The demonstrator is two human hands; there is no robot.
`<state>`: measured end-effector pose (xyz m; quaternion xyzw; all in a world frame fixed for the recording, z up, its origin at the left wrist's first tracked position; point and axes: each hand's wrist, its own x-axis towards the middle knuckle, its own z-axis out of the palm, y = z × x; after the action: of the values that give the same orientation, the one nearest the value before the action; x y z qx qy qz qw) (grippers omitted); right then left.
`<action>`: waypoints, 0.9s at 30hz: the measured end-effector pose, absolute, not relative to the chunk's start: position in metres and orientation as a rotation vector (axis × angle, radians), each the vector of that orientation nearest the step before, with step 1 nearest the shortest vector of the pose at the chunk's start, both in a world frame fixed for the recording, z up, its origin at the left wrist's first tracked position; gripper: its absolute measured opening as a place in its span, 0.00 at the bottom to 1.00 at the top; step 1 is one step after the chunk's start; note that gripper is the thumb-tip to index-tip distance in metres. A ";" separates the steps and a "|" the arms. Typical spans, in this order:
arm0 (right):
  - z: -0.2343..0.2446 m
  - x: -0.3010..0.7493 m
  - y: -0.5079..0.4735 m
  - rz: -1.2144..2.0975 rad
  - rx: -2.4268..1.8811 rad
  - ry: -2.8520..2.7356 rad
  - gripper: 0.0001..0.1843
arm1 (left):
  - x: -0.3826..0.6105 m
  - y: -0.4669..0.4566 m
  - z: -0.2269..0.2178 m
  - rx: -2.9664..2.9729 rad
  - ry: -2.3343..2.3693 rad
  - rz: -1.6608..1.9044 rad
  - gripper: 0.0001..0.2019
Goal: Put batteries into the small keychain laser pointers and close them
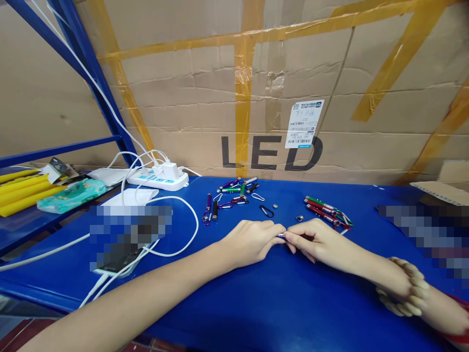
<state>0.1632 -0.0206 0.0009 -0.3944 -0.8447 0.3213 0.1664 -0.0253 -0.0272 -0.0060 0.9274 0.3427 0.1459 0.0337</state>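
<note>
My left hand [252, 239] and my right hand [317, 239] meet fingertip to fingertip on the blue table [278, 303]. Both pinch a small blue keychain flashlight [281, 235], mostly hidden between the fingers. Behind my hands lies a heap of keychain flashlights [230, 193] in purple, green and black. A second bunch of red and green flashlights [326, 209] lies just beyond my right hand. A loose black carabiner clip [266, 211], a small round button cell [277, 206] and a tiny metal part [299, 218] lie between the heaps. A beaded bracelet [403, 288] sits on my right wrist.
A white power strip [157, 180] with plugged chargers and looping white cables [183, 230] lies at the left. Blurred patches cover items at the left and right. Yellow sticks [22, 193] and a green packet [71, 194] sit on a side shelf. A big taped LED carton [271, 98] backs the table.
</note>
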 end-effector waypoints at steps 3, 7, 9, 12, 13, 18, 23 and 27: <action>0.000 0.164 -0.020 0.916 -1.120 -2.397 0.27 | -0.025 -0.027 -0.006 2.817 1.065 0.456 0.10; 0.000 0.164 -0.019 0.900 -1.123 -2.391 0.26 | -0.024 -0.026 -0.006 2.785 1.058 0.495 0.09; 0.000 0.164 -0.018 0.891 -1.125 -2.384 0.26 | -0.024 -0.026 -0.007 2.763 1.057 0.528 0.09; -0.001 0.164 -0.018 0.864 -1.132 -2.373 0.27 | -0.024 -0.025 -0.006 2.705 1.059 0.553 0.09; -0.001 0.164 -0.018 0.849 -1.139 -2.374 0.27 | -0.023 -0.025 -0.006 2.685 1.060 0.557 0.08; 0.000 0.164 -0.017 0.779 -1.193 -2.400 0.28 | -0.023 -0.025 -0.005 2.647 1.100 0.561 0.08; 0.000 0.169 -0.011 0.780 -1.316 -2.386 0.27 | -0.023 -0.022 -0.007 2.615 1.283 0.604 0.10; 0.000 0.177 -0.003 0.645 -1.461 -2.421 0.29 | -0.026 -0.015 -0.007 2.438 1.512 0.814 0.11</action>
<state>0.1775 -0.0028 -0.0001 -0.5000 -0.8287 0.2206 0.1203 -0.0258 -0.0149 -0.0066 0.8150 0.5053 0.2721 0.0798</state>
